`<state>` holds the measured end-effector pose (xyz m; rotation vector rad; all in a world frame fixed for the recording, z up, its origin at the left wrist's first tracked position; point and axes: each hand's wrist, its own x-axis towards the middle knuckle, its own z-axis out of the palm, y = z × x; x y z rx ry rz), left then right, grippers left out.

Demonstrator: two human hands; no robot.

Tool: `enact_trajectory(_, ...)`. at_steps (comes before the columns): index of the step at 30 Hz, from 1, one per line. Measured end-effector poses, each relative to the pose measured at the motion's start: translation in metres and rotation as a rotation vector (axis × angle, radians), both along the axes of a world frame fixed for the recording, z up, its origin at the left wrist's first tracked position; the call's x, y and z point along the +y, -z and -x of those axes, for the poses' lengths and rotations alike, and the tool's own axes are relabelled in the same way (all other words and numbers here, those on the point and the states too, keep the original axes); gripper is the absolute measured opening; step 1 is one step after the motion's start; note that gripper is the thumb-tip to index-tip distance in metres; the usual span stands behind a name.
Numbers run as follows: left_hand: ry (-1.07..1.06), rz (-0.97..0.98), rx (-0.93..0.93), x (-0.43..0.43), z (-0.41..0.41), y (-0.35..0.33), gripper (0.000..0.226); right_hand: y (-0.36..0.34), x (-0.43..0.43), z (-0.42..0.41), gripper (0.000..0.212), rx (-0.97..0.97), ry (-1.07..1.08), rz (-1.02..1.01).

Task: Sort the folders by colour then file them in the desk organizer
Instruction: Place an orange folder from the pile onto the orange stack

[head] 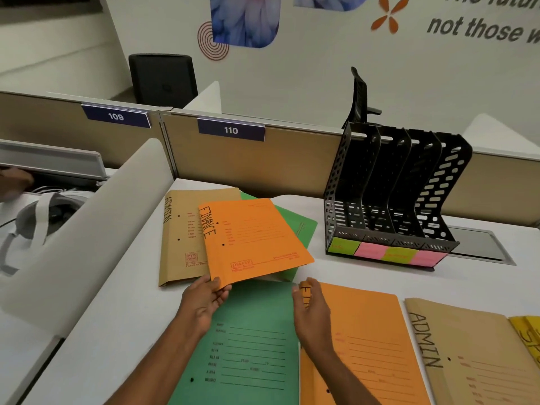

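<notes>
My left hand (pixel 204 299) grips the near corner of an orange FINANCE folder (pixel 257 238), lifted above a brown ADMIN folder (pixel 178 238) and a green folder (pixel 301 229). My right hand (pixel 309 308) hovers with fingers apart over the top edge of a second orange folder (pixel 365 340) lying flat. A green folder (pixel 248 346) lies flat between my arms. Another brown ADMIN folder (pixel 473 355) and a yellow folder (pixel 529 331) lie at the right. The black desk organizer (pixel 391 194) stands empty at the back right, with coloured sticky labels along its front.
A beige partition (pixel 263 159) with tags 109 and 110 runs behind the desk. A white curved divider (pixel 96 229) borders the left. A metal cable hatch (pixel 479 244) sits behind the organizer. Another person's hand (pixel 14 179) shows at the far left.
</notes>
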<state>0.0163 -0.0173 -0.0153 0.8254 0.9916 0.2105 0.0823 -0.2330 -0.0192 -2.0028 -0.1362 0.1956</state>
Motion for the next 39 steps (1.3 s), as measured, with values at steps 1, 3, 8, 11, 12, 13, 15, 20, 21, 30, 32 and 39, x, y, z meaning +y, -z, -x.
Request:
enact_trajectory(1,0.009,0.009,-0.018,0.001,0.006,-0.001,0.035,-0.002,-0.001,-0.005,0.039,0.055,0.053,-0.044)
enact_trajectory(3,0.024,0.027,-0.054,0.002,0.018,-0.003,0.031,-0.005,-0.004,-0.014,0.047,0.181,0.145,-0.124)
enact_trajectory(8,0.071,0.05,-0.112,-0.005,0.053,-0.005,0.028,-0.01,-0.021,-0.035,0.041,0.589,0.181,-0.518)
enact_trajectory(11,0.131,0.025,-0.129,-0.016,0.072,-0.008,0.027,-0.009,-0.033,-0.038,0.032,0.639,0.134,-0.475)
enact_trajectory(12,0.153,0.012,-0.136,-0.02,0.077,-0.009,0.027,-0.009,-0.037,-0.037,0.027,0.63,0.125,-0.449)
enact_trajectory(13,0.178,-0.005,-0.138,-0.025,0.082,-0.011,0.028,-0.009,-0.042,-0.035,0.023,0.616,0.109,-0.419)
enact_trajectory(15,0.235,-0.042,-0.133,-0.037,0.091,-0.014,0.029,-0.01,-0.053,-0.03,0.02,0.59,0.069,-0.374)
enact_trajectory(20,0.435,-0.144,-0.072,-0.071,0.112,-0.02,0.037,-0.018,-0.102,-0.014,0.024,0.542,0.048,-0.344)
enact_trajectory(21,0.491,-0.164,-0.06,-0.078,0.114,-0.022,0.039,-0.019,-0.115,-0.011,0.024,0.533,0.034,-0.346)
enact_trajectory(30,0.528,-0.258,0.034,-0.154,0.095,-0.019,0.045,-0.004,-0.217,0.028,0.031,0.537,0.054,-0.285)
enact_trajectory(32,0.527,-0.28,0.055,-0.171,0.092,-0.013,0.041,-0.001,-0.235,0.037,0.031,0.545,0.08,-0.267)
enact_trajectory(39,0.635,-0.318,0.059,-0.218,0.089,0.001,0.046,0.014,-0.291,0.052,0.033,0.413,0.091,-0.128)
